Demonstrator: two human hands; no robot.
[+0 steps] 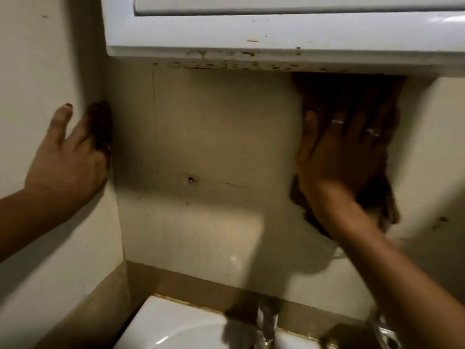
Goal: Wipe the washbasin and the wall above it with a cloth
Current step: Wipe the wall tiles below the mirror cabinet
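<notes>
My right hand [344, 152] lies flat with fingers spread, pressing a dark brown cloth [382, 200] against the beige wall [214, 137] just under the cabinet, at the right. The cloth shows around and below the hand; most of it is hidden behind the palm. My left hand [73, 152] rests open and flat on the left side wall, fingertips at the inner corner, holding nothing. The white washbasin [171, 326] sits at the bottom centre, its rim against the wall.
A white wall cabinet [251, 34] with a stained lower edge hangs directly above the wiped area. A chrome tap [268, 323] rises behind the basin, and a second metal fitting [382, 328] is at the bottom right. A small screw hole [191, 180] marks the wall.
</notes>
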